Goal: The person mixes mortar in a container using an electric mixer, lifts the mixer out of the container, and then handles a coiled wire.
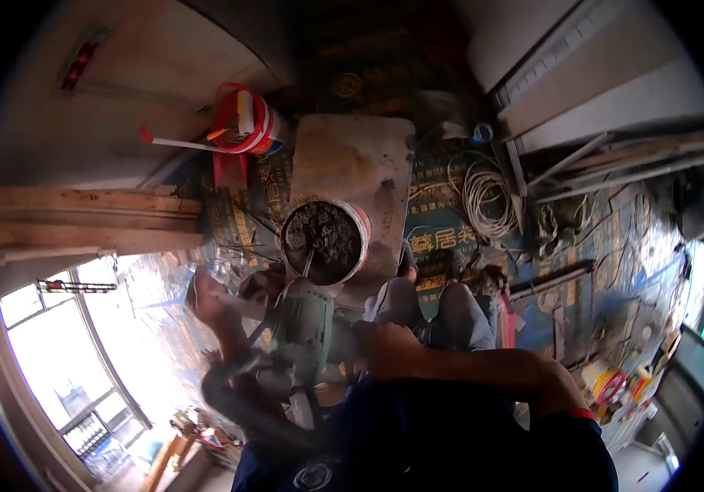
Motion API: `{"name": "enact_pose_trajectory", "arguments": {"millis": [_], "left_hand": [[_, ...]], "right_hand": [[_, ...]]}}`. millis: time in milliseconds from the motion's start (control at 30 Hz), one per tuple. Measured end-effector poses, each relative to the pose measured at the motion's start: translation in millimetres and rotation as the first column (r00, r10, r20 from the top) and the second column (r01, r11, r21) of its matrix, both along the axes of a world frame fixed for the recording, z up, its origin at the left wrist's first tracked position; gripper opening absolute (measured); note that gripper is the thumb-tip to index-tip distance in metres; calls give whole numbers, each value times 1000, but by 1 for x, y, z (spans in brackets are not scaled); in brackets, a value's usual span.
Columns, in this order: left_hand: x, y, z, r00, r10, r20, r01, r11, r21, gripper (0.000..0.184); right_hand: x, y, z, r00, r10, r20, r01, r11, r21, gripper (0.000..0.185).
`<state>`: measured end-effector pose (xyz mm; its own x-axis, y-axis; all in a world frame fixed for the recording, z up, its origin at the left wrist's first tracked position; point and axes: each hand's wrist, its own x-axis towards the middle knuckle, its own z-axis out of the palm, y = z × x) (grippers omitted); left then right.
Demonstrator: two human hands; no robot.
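A green power mixer [303,320] stands in front of my body, its thin metal rod [308,264] reaching down into a bucket [363,235] of dark, lumpy mortar [325,238]. My right hand [386,348] is closed at the right rear of the mixer, with its fingers partly hidden and blurred. To the left, my left hand [208,297] is closed at the end of a pale side bar that runs toward the mixer's body. Motion smears this hand. The bucket rests on a stained board [352,156].
Beyond the bucket stands a red bucket [266,123] with tools in it. Wooden planks [89,221] lie at left, a coiled cable [490,197] at right. More boards [639,156] lean along the right wall. Printed sheeting [442,238] covers the floor.
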<state>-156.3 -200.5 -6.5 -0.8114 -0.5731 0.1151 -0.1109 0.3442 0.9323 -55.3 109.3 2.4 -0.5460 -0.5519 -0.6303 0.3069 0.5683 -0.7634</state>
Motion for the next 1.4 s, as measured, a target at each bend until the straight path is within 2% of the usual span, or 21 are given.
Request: {"name": "enact_pose_trajectory", "arguments": {"millis": [100, 167, 200, 267, 333, 400, 467, 567, 667, 700, 733, 767, 800, 933, 967, 1000, 1133, 1233, 1300, 1333, 1400], "left_hand": [[-38, 36, 4, 997, -31, 76, 17, 984, 178, 33], [-60, 38, -19, 933, -354, -65, 291, 849, -440, 36], [-67, 48, -17, 933, -355, -62, 292, 846, -446, 36], [-86, 84, -8, 935, -346, 79, 354, 925, -138, 38], [-98, 123, 4, 934, -290, 207, 332, 920, -207, 40], [-108, 147, 5, 882, -413, 229, 457, 867, -198, 39], [-120, 171, 1, 839, -517, 171, 544, 810, -220, 39], [-133, 193, 0, 803, -558, 208, 596, 748, -292, 39], [-142, 208, -6, 739, -597, 311, 669, 704, -239, 39], [-142, 214, -5, 726, -598, 338, 684, 679, -266, 39], [-142, 221, -1, 717, -595, 364, 694, 658, -293, 39], [-141, 226, 3, 686, -625, 373, 725, 631, -275, 40], [-140, 231, 5, 684, -628, 372, 727, 630, -273, 40], [-135, 248, 6, 623, -669, 404, 782, 549, -297, 38], [-132, 252, 7, 608, -681, 408, 793, 532, -295, 38], [-130, 257, 8, 597, -692, 407, 802, 518, -297, 38], [-120, 264, 5, 601, -701, 383, 799, 531, -282, 37], [-108, 268, -2, 632, -689, 355, 775, 553, -305, 37], [-103, 274, -12, 707, -675, 209, 697, 715, -47, 42], [-97, 276, -13, 710, -674, 205, 695, 718, -45, 42], [-89, 283, -9, 812, -560, 162, 509, 816, 274, 40]], "right_hand": [[-1, 8, -3, 990, -127, 68, 128, 992, -7, 46], [-3, 16, -7, 977, -190, 94, 191, 982, -4, 46], [-1, 21, -9, 965, -242, 97, 243, 970, 3, 45], [2, 32, -16, 951, -296, 93, 296, 955, 7, 45], [10, 42, -31, 919, -394, 3, 394, 919, -30, 50], [20, 55, -61, 902, -431, -23, 422, 893, -158, 50], [37, 62, -103, 670, -567, 479, 742, 526, -416, 44], [39, 85, -91, 773, -568, 283, 616, 564, -549, 36], [27, 98, -60, 637, -631, 442, 767, 462, -445, 31], [0, 101, -15, 652, -630, 421, 732, 668, -135, 34], [3, 100, -23, 654, -629, 420, 731, 669, -137, 34], [9, 97, -36, 731, -655, -193, 588, 747, -310, 28], [13, 96, -42, 462, -504, -730, 385, 855, -347, 23], [29, 111, -43, 655, -508, -559, 426, 860, -283, 11], [35, 112, -43, 772, -595, -221, 553, 802, -225, 19], [40, 115, -43, 761, -634, 138, 649, 752, -121, 29], [87, 108, -119, 760, -612, 219, 650, 721, -240, 27], [98, 100, -122, 679, -732, 47, 695, 622, -360, 22], [104, 103, -124, 657, -747, 99, 728, 595, -341, 23], [102, 104, -110, 660, -746, 95, 726, 598, -340, 23], [88, 114, -71, 676, -736, -36, 682, 642, -350, 24]]}}
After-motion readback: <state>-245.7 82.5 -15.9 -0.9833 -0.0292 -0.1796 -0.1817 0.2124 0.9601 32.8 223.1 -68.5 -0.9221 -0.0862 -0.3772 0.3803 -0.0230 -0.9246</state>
